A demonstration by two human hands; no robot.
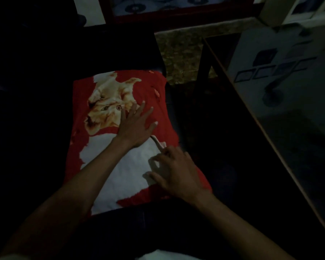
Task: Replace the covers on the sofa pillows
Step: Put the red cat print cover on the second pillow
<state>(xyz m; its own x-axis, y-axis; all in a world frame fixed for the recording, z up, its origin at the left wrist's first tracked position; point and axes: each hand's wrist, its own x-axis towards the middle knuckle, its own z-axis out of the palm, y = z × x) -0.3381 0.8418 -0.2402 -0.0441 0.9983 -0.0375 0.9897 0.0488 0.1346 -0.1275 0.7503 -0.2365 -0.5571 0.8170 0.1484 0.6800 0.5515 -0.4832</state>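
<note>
- Head view, the pillow: a red pillow [131, 139] printed with a ginger kitten and a broad white patch lies flat on a dark sofa seat [45, 109], its long side running away from the camera and slightly to the left.
- Head view, left hand: the left hand [136, 126] lies palm down on the middle of the pillow, fingers straight and spread, tips pointing up and to the right. The forefinger reaches the edge of the kitten print; the heel of the palm sits where the red meets the white patch. It grips nothing, only presses flat.
- Head view, right hand: the right hand [174, 172] rests on the pillow's near right part, over the white patch, just beside the left hand's wrist and not touching it. Its forefinger is stretched up toward the left hand; the other fingers are loosely bent, their tips on the cloth. Whether any cloth is pinched cannot be told in the dim light.
- Head view, surroundings: a table [281, 117] with a wooden rim runs along the right side, well apart from the pillow. A patterned rug [182, 53] shows on the floor between the sofa and the table.
</note>
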